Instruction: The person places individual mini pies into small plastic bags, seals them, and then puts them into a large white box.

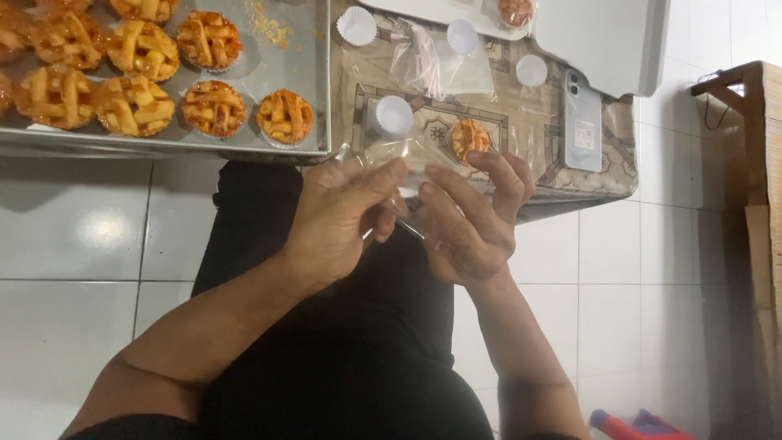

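both the left hand [338, 216] and right hand [472, 220] pinch a thin clear plastic bag [389, 155] near the table edge with fingers nearly closed; it looks feather-light, limp and slippery, best gripped at its rim.

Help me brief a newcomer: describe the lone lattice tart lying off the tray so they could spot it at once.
Start at the patterned table, right of the metal baking tray filled with golden lattice tarts. Just above the right hand, under clear plastic wrapping, lies one small round golden lattice-topped tart. Unlike the trayed tarts, it sits alone on the cloth, between a white paper cup and a pale smartphone.
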